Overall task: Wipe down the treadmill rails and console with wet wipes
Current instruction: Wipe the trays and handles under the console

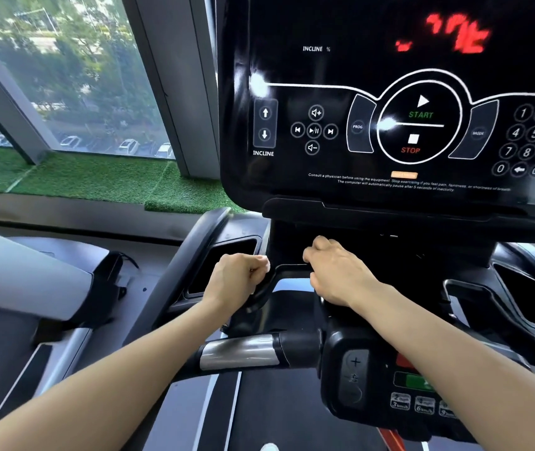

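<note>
Both forearms bare, no sleeves, left hand (238, 278) & right hand (337, 275) ungloved.

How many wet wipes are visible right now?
0. Neither the left hand nor the right hand, both curled at the handle below the console, shows a wipe; one may be hidden inside a fist.

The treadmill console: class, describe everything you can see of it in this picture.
The console is a glossy black panel, upright and tilted toward the person, filling the upper right. White markings show incline arrows, media buttons, a round START/STOP control, PROG and MODE keys and a number pad cut off at the right edge. Blurred red digits glow at the top; small white warning text runs along the bottom. Neither hand touches it; both are lower, below its ledge.
</note>
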`<state>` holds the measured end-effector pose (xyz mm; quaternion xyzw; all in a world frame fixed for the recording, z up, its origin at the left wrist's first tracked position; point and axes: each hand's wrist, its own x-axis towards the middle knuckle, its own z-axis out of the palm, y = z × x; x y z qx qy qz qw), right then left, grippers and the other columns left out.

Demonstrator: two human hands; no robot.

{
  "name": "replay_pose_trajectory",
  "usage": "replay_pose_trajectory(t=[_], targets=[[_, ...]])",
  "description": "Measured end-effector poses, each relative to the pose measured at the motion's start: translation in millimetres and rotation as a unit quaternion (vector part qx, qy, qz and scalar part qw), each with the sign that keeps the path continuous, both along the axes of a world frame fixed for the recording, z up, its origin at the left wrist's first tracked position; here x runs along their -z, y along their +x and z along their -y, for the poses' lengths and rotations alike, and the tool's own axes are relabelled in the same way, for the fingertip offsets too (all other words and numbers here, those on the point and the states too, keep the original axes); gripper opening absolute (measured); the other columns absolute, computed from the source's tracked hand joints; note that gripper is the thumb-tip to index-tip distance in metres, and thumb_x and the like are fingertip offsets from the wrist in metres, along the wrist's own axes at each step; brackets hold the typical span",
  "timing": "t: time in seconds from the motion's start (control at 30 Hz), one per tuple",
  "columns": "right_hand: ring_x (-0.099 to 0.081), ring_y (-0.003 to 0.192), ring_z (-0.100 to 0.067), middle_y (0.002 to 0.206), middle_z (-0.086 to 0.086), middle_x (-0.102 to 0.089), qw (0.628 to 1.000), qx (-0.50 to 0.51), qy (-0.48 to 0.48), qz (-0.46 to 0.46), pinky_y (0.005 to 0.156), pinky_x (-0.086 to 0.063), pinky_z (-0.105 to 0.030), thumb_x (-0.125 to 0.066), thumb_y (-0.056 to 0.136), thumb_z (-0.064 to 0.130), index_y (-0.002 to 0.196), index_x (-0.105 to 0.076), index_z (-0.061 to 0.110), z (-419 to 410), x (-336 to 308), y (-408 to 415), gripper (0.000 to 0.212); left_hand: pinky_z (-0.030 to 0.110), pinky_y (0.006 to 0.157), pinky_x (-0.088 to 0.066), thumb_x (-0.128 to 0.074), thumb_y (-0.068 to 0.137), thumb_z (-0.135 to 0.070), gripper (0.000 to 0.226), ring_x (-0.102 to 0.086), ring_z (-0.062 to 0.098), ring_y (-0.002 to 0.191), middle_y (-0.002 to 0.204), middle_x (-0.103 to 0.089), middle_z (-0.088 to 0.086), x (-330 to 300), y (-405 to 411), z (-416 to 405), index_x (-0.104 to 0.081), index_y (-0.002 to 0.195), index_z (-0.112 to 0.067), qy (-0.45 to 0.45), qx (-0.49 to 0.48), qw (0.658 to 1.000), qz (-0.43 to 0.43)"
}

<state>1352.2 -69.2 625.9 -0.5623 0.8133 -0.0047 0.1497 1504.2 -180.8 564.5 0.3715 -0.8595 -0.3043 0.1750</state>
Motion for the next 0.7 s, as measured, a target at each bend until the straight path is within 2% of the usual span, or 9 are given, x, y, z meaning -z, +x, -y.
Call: replay_pose_trajectory(t=[0.07,0.2,0.27,0.33,0.37,0.43,0.5,0.6,0.7], targets=[[-0.039,0.118,-0.021,0.127,-0.003,-0.040,1.000,-0.006,0.001,0.001,0.094,-0.046,-0.038,-0.046,0.089,0.004,0.124,-0.051,0.010,0.1,-0.4,0.1,0.036,0.031,0.070,-0.051,-0.058,0.089,-0.021,0.022,-0.051,0.010,0.057,0.061,-0.059,-0.005,-3.5,-11.9,5.9,-0.062,0.067,-0.025,-0.002,-0.010,1.000,0.008],[-0.039,0.117,-0.021,0.126,-0.003,-0.039,1.000,-0.021,0.000,0.005,0.094,-0.046,-0.037,-0.048,0.087,0.002,0.122,-0.051,0.010,-2.3,1.0,-2.5,0.036,0.035,0.071,-0.050,-0.059,0.089,-0.023,0.017,-0.063,0.026,0.070,0.069,-0.067,0.007,-3.8,-16.6,4.0,-0.074,0.082,-0.018,-0.022,-0.036,0.999,0.025],[-0.039,0.117,-0.021,0.125,-0.004,-0.039,1.000,-0.027,-0.004,0.010,0.093,-0.045,-0.035,-0.048,0.086,0.002,0.121,-0.051,0.009,-3.2,0.5,-3.9,0.036,0.031,0.075,-0.050,-0.061,0.089,-0.027,0.016,-0.065,0.015,0.069,0.073,-0.069,0.008,-6.0,-2.2,-6.5,-0.076,0.087,-0.019,-0.010,-0.040,0.999,0.030],[-0.039,0.116,-0.022,0.125,-0.005,-0.039,0.999,-0.032,-0.011,0.015,0.093,-0.045,-0.035,-0.049,0.087,0.002,0.120,-0.051,0.008,-3.5,0.0,-4.1,0.034,0.024,0.080,-0.047,-0.065,0.088,-0.027,0.016,-0.056,-0.004,0.068,0.080,-0.071,0.007,-7.8,9.9,-11.2,-0.076,0.088,-0.015,0.009,-0.032,0.999,0.027],[-0.039,0.117,-0.022,0.125,-0.005,-0.039,0.999,-0.034,-0.013,0.016,0.093,-0.045,-0.036,-0.048,0.087,0.001,0.120,-0.052,0.008,-3.4,0.3,-4.0,0.034,0.023,0.081,-0.047,-0.066,0.087,-0.027,0.017,-0.053,-0.005,0.067,0.080,-0.071,0.007,-8.8,10.3,-10.3,-0.076,0.087,-0.013,0.012,-0.030,0.999,0.029],[-0.038,0.117,-0.023,0.126,-0.006,-0.039,0.999,-0.040,-0.012,0.020,0.094,-0.045,-0.037,-0.047,0.087,0.000,0.120,-0.052,0.007,-4.1,0.7,-2.9,0.035,0.026,0.077,-0.048,-0.063,0.089,-0.026,0.020,-0.051,0.005,0.061,0.073,-0.069,0.009,-12.4,1.9,-9.5,-0.074,0.083,-0.010,-0.001,-0.039,0.999,0.036],[-0.038,0.118,-0.023,0.127,-0.006,-0.038,0.999,-0.047,-0.012,0.022,0.096,-0.045,-0.037,-0.046,0.087,0.000,0.123,-0.052,0.007,-5.3,1.8,-4.5,0.037,0.028,0.072,-0.045,-0.059,0.091,-0.024,0.021,-0.057,0.017,0.063,0.069,-0.067,0.008,-15.3,-14.6,-9.9,-0.073,0.084,-0.011,-0.011,-0.058,0.998,0.025],[-0.037,0.119,-0.023,0.127,-0.005,-0.037,0.998,-0.054,-0.011,0.025,0.097,-0.044,-0.038,-0.046,0.087,0.000,0.125,-0.051,0.007,-6.4,2.8,-8.0,0.039,0.026,0.068,-0.040,-0.057,0.093,-0.023,0.021,-0.061,0.020,0.074,0.074,-0.069,0.006,-14.4,-27.8,-11.8,-0.074,0.088,-0.014,-0.010,-0.091,0.996,0.016],[-0.037,0.118,-0.024,0.125,-0.006,-0.037,0.998,-0.059,0.000,0.022,0.095,-0.044,-0.037,-0.047,0.088,0.002,0.119,-0.054,0.007,-6.7,3.4,-7.6,0.033,0.028,0.071,-0.045,-0.059,0.092,-0.026,0.022,-0.053,0.017,0.062,0.073,-0.069,0.008,-7.6,-9.4,-21.9,-0.074,0.084,-0.014,-0.014,-0.084,0.996,0.018]])
